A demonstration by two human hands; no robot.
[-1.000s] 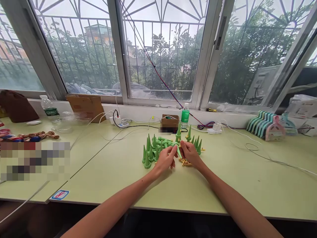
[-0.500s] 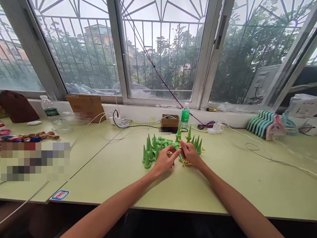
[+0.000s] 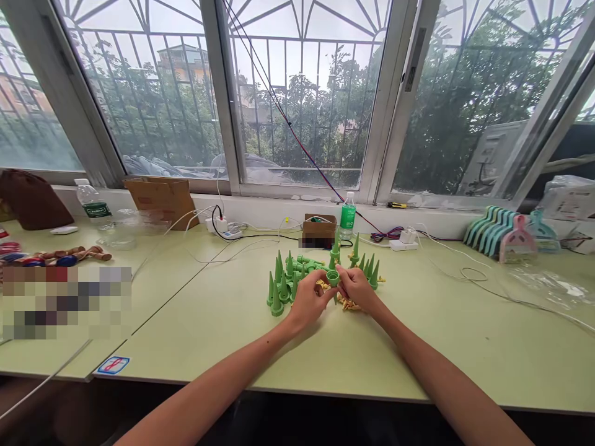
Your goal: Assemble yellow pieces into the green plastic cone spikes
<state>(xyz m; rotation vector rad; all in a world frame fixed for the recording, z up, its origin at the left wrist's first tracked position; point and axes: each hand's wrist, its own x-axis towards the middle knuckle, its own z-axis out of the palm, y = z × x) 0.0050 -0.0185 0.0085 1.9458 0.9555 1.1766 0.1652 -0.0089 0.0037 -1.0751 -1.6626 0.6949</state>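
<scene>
A green plastic watering spike [image 3: 333,280] is pinched between my two hands, its round hollow end facing up toward me and its tip pointing down. My left hand [image 3: 307,300] is closed on the spike's left side. The fingers of my right hand [image 3: 357,288] grip it near the rim; whether they also hold a small part is hidden. Several matching green spikes [image 3: 277,302] stand on their wide ends to the left, others [image 3: 373,275] to the right. More lie on their sides behind my hands. Small yellow pieces [image 3: 348,303] lie in a heap below my right hand.
On the pale green table [image 3: 223,347], a small brown box [image 3: 320,228] and a green-labelled bottle [image 3: 347,217] stand by the window ledge. White cables [image 3: 474,272] and hangers [image 3: 493,232] are at right. A carton [image 3: 162,201] and wooden toys [image 3: 74,255] are at left.
The spike has been turned in my hands: its tip pointed toward me at lower right before, and its open end now faces up. Both hands stay in nearly the same place.
</scene>
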